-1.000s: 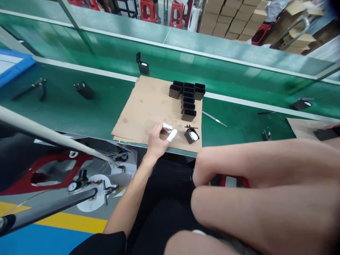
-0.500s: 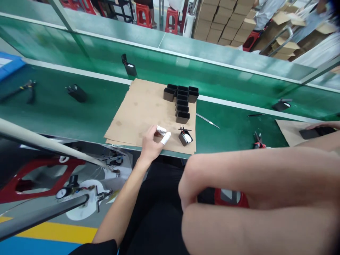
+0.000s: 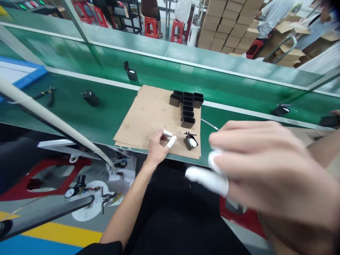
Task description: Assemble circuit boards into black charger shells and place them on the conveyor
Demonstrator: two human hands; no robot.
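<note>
My left hand (image 3: pixel 157 148) rests at the near edge of a brown cardboard sheet (image 3: pixel 145 113). White covers sit on its thumb and a finger, which are apart with nothing visible between them. To its right stands a small black case (image 3: pixel 190 142) with its lid up and something white inside. Behind that is a cluster of open-topped black cases (image 3: pixel 188 122), set close together. My right hand (image 3: pixel 268 170) is large, blurred and close to the camera, above the right side of the bench. Its fingers are bent, white covers show on the thumb and a finger, and I see nothing held.
A thin metal tool (image 3: pixel 209 124) lies right of the cardboard. Pliers (image 3: pixel 49 95) and a black case (image 3: pixel 90 97) lie to the left. Another lidded case (image 3: pixel 130 73) stands behind. A slanted pole (image 3: pixel 53 115) crosses at left. A co-worker's arm (image 3: pixel 322 148) is at right.
My right hand has turned and drawn back from the camera, so its covered fingertips now show. The view has shifted slightly left. My left hand stays by the cardboard's near edge.
</note>
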